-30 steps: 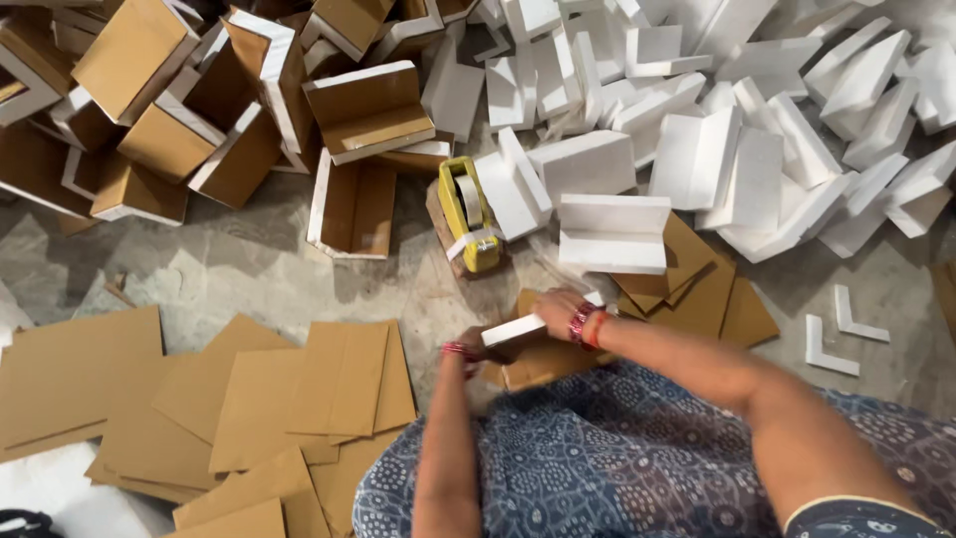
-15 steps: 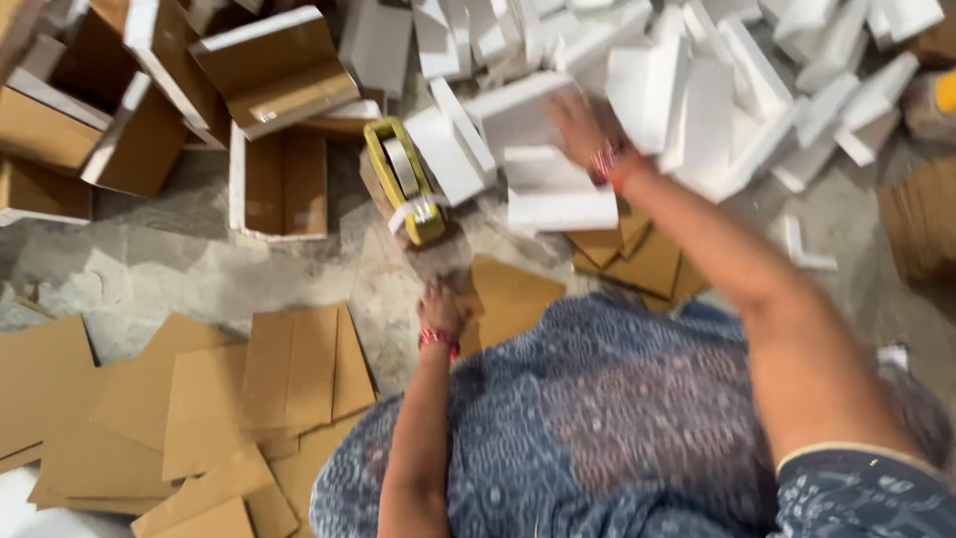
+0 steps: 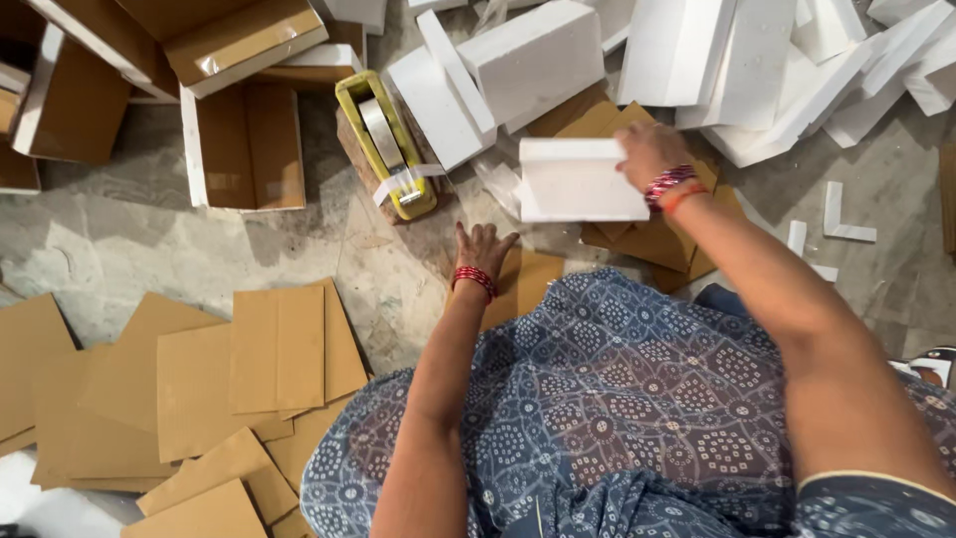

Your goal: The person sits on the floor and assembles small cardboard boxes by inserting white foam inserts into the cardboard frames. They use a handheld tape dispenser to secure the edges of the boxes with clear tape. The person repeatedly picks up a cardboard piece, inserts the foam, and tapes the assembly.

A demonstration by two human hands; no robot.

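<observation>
We see a grey stone floor (image 3: 129, 239) strewn with flat cardboard sheets (image 3: 279, 349), open cardboard boxes (image 3: 244, 144), white foam blocks (image 3: 538, 50) and a tape dispenser (image 3: 388, 144).

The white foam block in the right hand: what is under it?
Under the white foam block, held by the right hand, brown cardboard sheets show at its right and lower edges, lying on the stone floor. What lies directly beneath its middle is covered.

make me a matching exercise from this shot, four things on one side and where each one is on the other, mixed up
1 tape dispenser
2 white foam block
3 left hand
4 flat cardboard sheets

a spread on the floor at the left
b pressed flat on the floor
c gripped by the right hand
d on a small brown block beside the open cartons

Pairs: 1-d, 2-c, 3-b, 4-a
</observation>
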